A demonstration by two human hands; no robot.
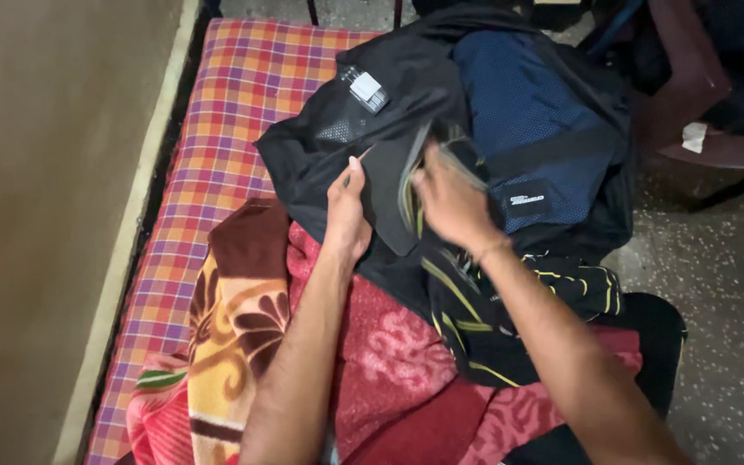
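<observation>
From the head view, the black backpack [475, 129] lies on the bed [234, 103], atop a red blanket [389, 370]. The left hand [346, 211] pinches a pocket flap, holding it open, so the right hand [445, 202], fingers closed on folded dark cloth, can reach inside.

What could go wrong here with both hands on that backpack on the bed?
1. The backpack lies on a heap of blankets, not a flat surface; it may tip or slide as the right hand pushes into it.
2. The left hand holds only the edge of the flap; if it slips, the opening could close on the right hand.
3. The black and yellow garment under the bag could snag.
</observation>
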